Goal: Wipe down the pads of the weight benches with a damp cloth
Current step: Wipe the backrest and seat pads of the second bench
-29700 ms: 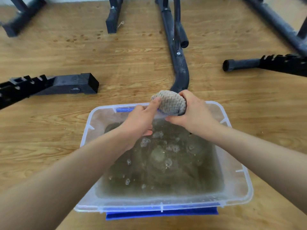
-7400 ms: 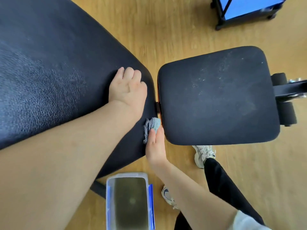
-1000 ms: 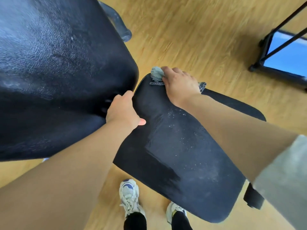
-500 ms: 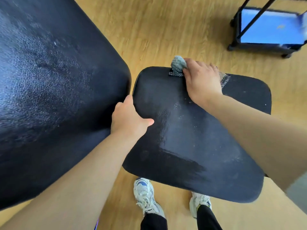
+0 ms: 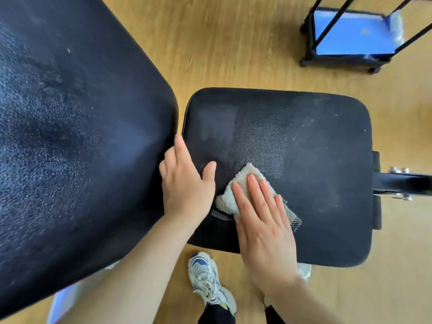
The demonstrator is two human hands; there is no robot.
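Observation:
The black seat pad point(image 5: 327, 146) of the weight bench lies in the middle, with a darker wet patch near its left half and pale specks to the right. My right hand point(image 5: 261, 220) lies flat with straight fingers on a beige cloth point(image 5: 230, 195), pressing it onto the pad's near left part. My left hand point(image 5: 184, 181) rests at the seat pad's left edge, fingers in the gap beside the large black back pad point(image 5: 77, 127), thumb on the seat pad.
A black wheeled cart point(image 5: 350, 33) with a blue tray stands at the far right on the wooden floor point(image 5: 233, 43). The bench's metal frame point(image 5: 402, 181) sticks out at the right. My white sneakers point(image 5: 205, 279) stand under the seat's near edge.
My right hand has dragged the cloth from the seat pad's far edge back to its near left part. The left hand has stayed at the gap between the pads.

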